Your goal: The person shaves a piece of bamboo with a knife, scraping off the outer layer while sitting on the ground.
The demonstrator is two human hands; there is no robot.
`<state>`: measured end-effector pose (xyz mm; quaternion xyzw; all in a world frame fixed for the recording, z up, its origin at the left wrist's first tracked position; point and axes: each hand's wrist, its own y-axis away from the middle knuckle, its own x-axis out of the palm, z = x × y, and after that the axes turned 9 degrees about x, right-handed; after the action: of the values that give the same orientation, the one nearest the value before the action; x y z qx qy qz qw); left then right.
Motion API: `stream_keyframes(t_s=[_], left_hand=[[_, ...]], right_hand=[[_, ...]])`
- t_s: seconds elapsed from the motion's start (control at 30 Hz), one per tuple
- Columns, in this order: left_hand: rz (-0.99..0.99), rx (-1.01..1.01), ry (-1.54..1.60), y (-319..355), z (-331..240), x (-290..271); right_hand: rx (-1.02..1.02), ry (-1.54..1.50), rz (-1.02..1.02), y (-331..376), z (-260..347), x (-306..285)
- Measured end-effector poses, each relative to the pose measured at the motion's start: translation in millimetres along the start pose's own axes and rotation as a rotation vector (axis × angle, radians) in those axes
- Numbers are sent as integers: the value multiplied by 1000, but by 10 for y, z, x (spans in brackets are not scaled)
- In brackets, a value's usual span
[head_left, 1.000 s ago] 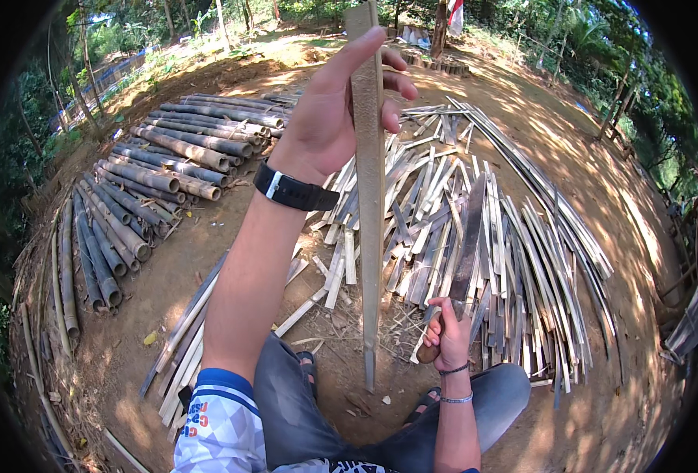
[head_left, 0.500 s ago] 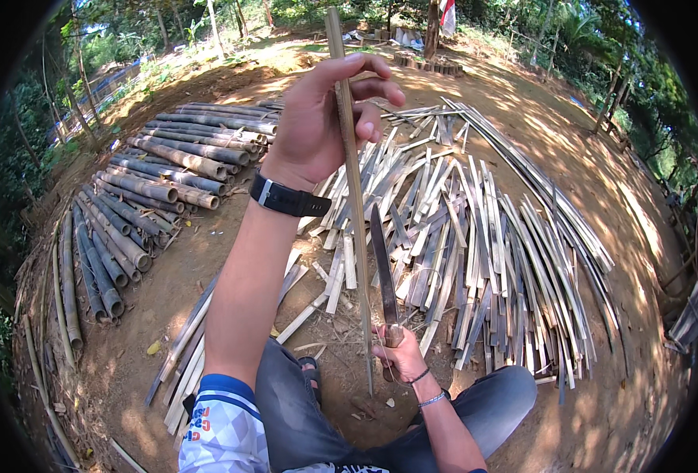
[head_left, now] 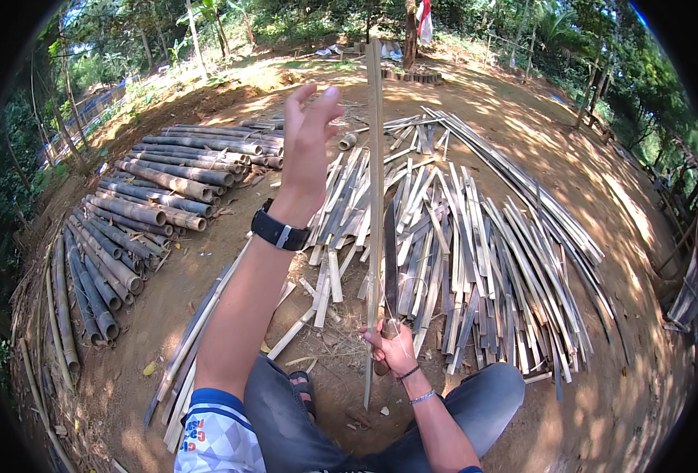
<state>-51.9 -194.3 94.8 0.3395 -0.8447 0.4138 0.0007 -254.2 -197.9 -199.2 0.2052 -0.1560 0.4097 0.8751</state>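
A long bamboo strip [head_left: 375, 150] stands nearly upright before me, its lower end close to the ground between my legs. My left hand [head_left: 308, 134] is raised beside its upper part, apart from it, with loosely bent fingers and nothing in them. Low down, my right hand [head_left: 394, 349] is closed round the handle of a machete [head_left: 391, 264], whose dark blade points up and away alongside the strip. The thumb and fingers of that hand also meet the strip near its lower part; how firmly they pinch it I cannot tell.
Split bamboo strips [head_left: 475, 268] lie in a wide fanned heap ahead and to the right. Round bamboo poles [head_left: 167, 177] are stacked at the left. More strips [head_left: 199, 331] lie by my left leg [head_left: 282, 410]. Trees [head_left: 412, 35] stand beyond the bare earth.
My left hand has let go of the strip and moved to its left. The strip has become more upright, its top shifting right. My right hand keeps the machete low.
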Motion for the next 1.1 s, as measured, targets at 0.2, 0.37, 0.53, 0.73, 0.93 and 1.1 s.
stream_keyframes(t_s=[0.2,0.37,0.53,0.73,0.93,1.1], left_hand=[[69,157,-456,634,72,-136],[594,-132,-732,1650,223,-292],[902,-390,-962,2306,474,-733],[767,-590,-996,2292,551,-793],[830,-611,-1059,2069,347,-1151],[978,-609,-1358,1853,-96,-1591]], right_hand=[[-30,-59,-19,-58,510,-59],[-109,-244,-30,-138,963,-135],[-75,-421,92,-267,1383,44],[-158,-516,18,-260,1626,-257],[13,-331,-141,-41,1148,-376],[489,-60,-242,609,294,-603]])
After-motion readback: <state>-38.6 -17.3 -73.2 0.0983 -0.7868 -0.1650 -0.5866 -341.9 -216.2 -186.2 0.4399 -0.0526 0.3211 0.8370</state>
